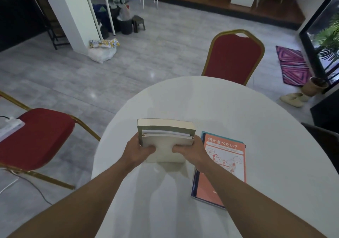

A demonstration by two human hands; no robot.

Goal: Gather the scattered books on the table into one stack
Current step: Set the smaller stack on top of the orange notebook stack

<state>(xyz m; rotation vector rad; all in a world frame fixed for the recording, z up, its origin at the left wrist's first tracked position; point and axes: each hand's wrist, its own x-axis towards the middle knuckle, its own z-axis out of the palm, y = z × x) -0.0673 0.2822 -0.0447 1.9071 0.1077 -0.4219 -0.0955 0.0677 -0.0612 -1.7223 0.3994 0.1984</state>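
Observation:
Both my hands hold a small pile of pale books (166,136) above the white round table (229,109), page edges facing me. My left hand (140,148) grips the pile's left side and my right hand (189,148) grips its right side. The pile casts a shadow on the tabletop below it. Just to the right, an orange book (224,166) with printed characters and a cartoon lies flat on top of blue-covered books (196,182), whose edges stick out beneath it. My right forearm crosses the near corner of that flat stack.
A red chair with a gold frame (233,58) stands at the table's far side, another red chair (34,136) at the left. A dark chair back (324,142) shows at the right edge. Grey tiled floor surrounds the table.

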